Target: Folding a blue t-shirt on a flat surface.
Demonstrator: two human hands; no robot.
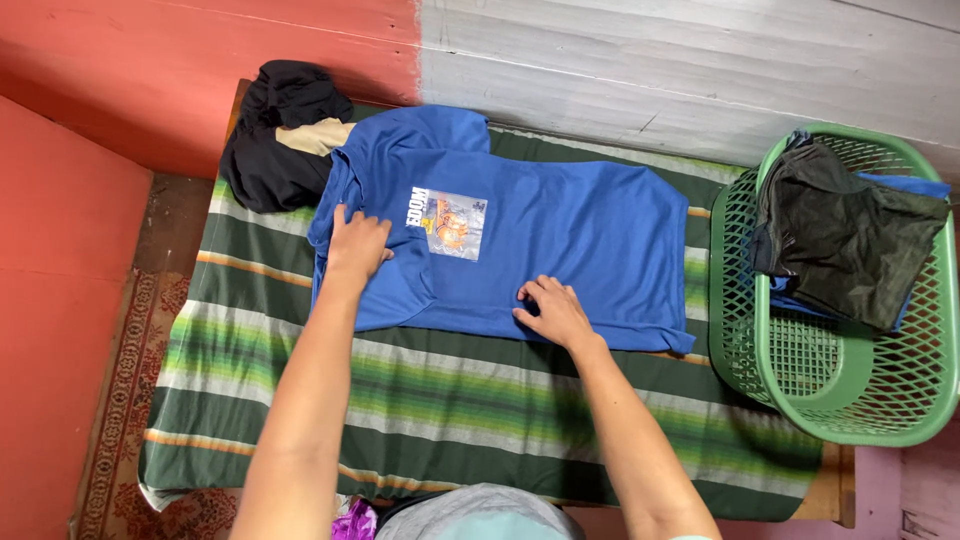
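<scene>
A blue short-sleeved cotton T-shirt [560, 240] with a small printed picture on its chest lies spread flat on a green-striped woven blanket [450, 400] covering a low wooden bed. The person's left hand [355, 245] rests open, palm down, on the shirt near its collar end. The right hand [555, 310] presses on the lower edge with fingers bent; it may be pinching the fabric, though the grip is unclear. A bundle of black clothing [280, 140] sits just beside the collar. At the right stands a green plastic lattice laundry basket [850, 390] holding dark garments [850, 240].
</scene>
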